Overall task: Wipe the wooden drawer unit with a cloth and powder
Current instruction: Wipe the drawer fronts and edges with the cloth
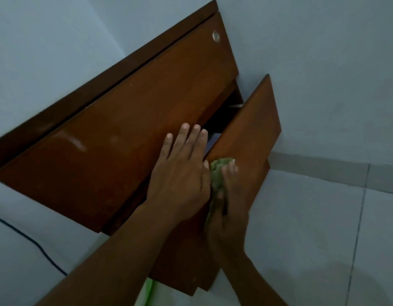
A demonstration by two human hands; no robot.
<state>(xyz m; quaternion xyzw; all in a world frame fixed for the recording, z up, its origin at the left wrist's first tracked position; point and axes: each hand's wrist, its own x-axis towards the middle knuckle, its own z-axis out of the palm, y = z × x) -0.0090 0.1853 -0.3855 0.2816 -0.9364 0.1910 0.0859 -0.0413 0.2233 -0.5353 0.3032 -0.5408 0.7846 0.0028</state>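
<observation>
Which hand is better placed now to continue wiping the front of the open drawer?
The right hand, probably. It presses the green cloth against the open drawer front. The left hand lies flat, fingers spread, on the panel above and holds no cloth.

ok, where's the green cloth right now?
Head view, centre-right: the crumpled green cloth is under the right hand, pressed on the pulled-out wooden drawer front, beside the left hand.
</observation>
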